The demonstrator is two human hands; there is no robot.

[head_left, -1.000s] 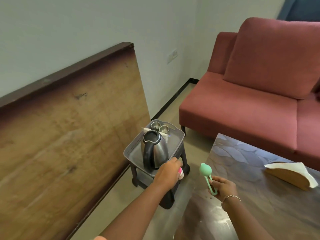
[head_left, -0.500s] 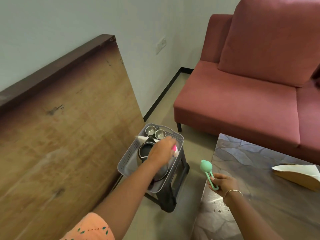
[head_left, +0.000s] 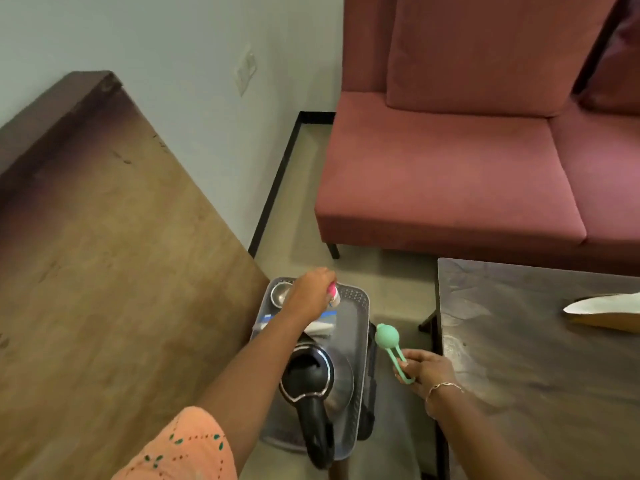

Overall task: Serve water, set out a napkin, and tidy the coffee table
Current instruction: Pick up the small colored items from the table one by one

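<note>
A grey tray (head_left: 360, 327) sits on a small dark stand beside the coffee table (head_left: 519, 358). On the tray stand a steel kettle (head_left: 332, 379) with a black handle, a steel cup (head_left: 280, 294) at the far end, and a folded white napkin (head_left: 322, 323). My left hand (head_left: 310, 294) reaches over the tray's far end and grips a small pink and white object (head_left: 333, 293). My right hand (head_left: 424, 370) holds a mint green looped tool (head_left: 391, 344) by its handle, between the tray and the table's left edge.
A napkin holder with white paper (head_left: 606, 313) lies on the coffee table at the right. A red sofa (head_left: 450, 174) stands behind. A large wooden board (head_left: 104, 271) leans against the wall at the left, close to the tray.
My left hand moved from the tray's near edge past the kettle to its far end, carrying the pink object. The camera tilted down. My right hand stayed by the table edge.
</note>
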